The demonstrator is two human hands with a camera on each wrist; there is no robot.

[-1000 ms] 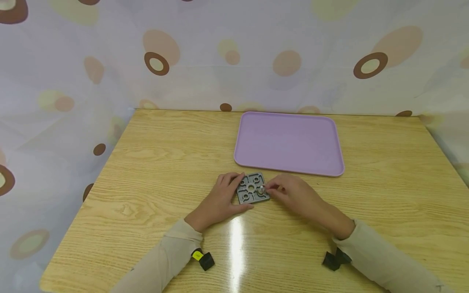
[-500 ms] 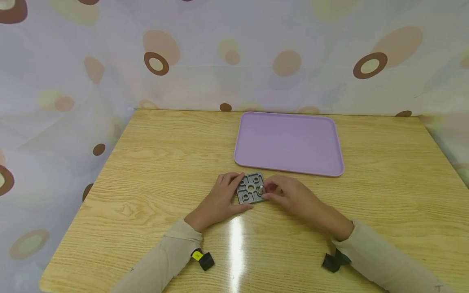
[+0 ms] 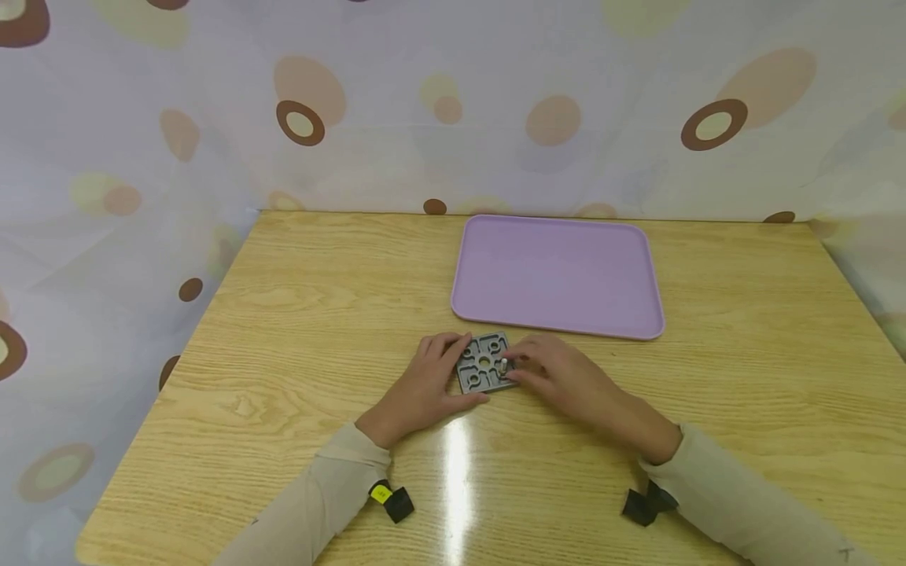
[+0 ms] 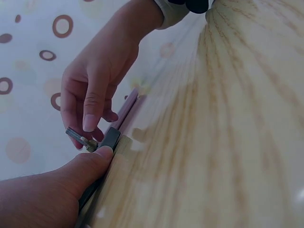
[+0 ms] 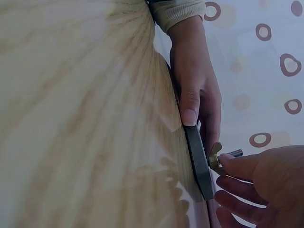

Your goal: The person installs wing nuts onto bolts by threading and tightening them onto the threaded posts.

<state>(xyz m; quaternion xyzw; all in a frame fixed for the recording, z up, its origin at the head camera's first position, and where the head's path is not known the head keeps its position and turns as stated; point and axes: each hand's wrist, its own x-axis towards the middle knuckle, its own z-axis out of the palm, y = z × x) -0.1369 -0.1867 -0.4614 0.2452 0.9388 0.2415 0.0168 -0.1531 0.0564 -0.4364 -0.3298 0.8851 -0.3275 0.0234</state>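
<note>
A square grey metal plate with ribs and round holes lies on the table. My left hand holds it by its left side, thumb along the near edge and fingers at the far corner. From the plate's right part a threaded bolt stands up, carrying a brass-coloured wing nut low on its thread. My right hand has thumb and index finger at the wing nut, the thumb against it in the right wrist view. The left wrist view shows the bolt sticking out beside the right fingertips.
Behind the plate lies a lilac tray with a low rim. The wood-grain table ends at a patterned cloth at the back and sides. Black wrist cameras sit by both cuffs.
My right fingers have shifted slightly left over the bolt and turned about the wing nut, thumb and index finger changing position around it. The left hand and the plate have stayed put.
</note>
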